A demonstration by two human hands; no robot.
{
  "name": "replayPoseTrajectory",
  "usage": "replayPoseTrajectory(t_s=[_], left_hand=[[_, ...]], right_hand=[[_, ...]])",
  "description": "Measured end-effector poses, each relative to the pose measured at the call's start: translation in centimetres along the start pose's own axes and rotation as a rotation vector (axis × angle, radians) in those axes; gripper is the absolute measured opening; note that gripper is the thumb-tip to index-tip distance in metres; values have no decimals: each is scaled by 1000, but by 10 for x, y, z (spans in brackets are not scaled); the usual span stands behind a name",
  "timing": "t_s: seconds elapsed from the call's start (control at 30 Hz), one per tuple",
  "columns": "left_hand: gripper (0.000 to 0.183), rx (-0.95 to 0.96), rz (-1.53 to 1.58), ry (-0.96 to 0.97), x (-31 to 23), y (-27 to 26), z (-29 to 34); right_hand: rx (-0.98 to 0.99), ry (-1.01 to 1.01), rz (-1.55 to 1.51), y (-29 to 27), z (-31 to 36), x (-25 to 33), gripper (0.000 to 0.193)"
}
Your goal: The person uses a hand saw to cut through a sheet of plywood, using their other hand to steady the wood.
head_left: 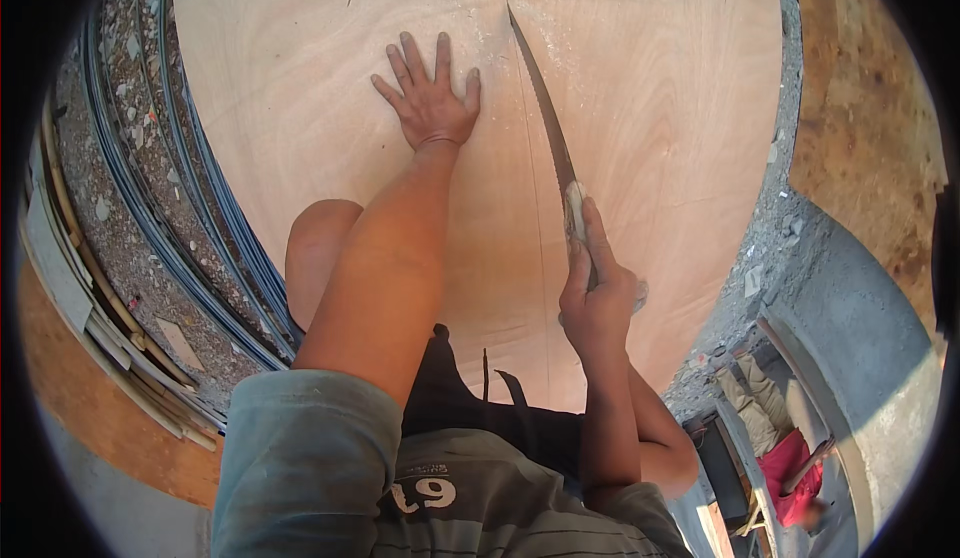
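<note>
Sawing looks midway: right hand [597,303] grips the saw [545,118]; left hand [428,103] lies flat, open, on plywood [660,88]; steady strokes needed.

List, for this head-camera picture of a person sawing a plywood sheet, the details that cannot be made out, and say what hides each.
- Saw handle: head view, wrapped by the right hand.
- Saw tip: too thin to pick out in the cut line.
- Plywood sheet far edge: cut off by the top of the picture.
- Left hand palm: pressed flat on the sheet.
- Steel rods: ends run out of view.
</note>
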State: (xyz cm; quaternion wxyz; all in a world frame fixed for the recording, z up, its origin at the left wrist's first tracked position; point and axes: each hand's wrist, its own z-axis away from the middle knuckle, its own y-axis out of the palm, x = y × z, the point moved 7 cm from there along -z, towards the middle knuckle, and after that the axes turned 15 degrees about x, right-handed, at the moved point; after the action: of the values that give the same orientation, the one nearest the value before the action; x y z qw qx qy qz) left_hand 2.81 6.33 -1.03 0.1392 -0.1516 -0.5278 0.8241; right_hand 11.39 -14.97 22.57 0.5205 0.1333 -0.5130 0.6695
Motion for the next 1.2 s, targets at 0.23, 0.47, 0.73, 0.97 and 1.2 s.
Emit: replayPoseTrajectory(t_s=[0.23, 0.47, 0.73, 0.97, 1.2], left_hand=[[74, -83, 113, 61, -12, -5, -7], [75, -86, 80, 44, 7, 0, -6], [75, -84, 117, 66, -14, -3, -5], [75, -87, 92, 44, 0, 1, -3], [74, -100, 63, 35, -9, -4, -4]], right_hand=[[-89, 204, 35, 2, -145, -10, 46], [-78, 166, -1, 12, -10, -7, 48], [-127, 141, 47, 13, -155, -18, 45], [-133, 176, -104, 19, -50, -33, 49], [-155, 151, -67, 10, -71, -35, 47]])
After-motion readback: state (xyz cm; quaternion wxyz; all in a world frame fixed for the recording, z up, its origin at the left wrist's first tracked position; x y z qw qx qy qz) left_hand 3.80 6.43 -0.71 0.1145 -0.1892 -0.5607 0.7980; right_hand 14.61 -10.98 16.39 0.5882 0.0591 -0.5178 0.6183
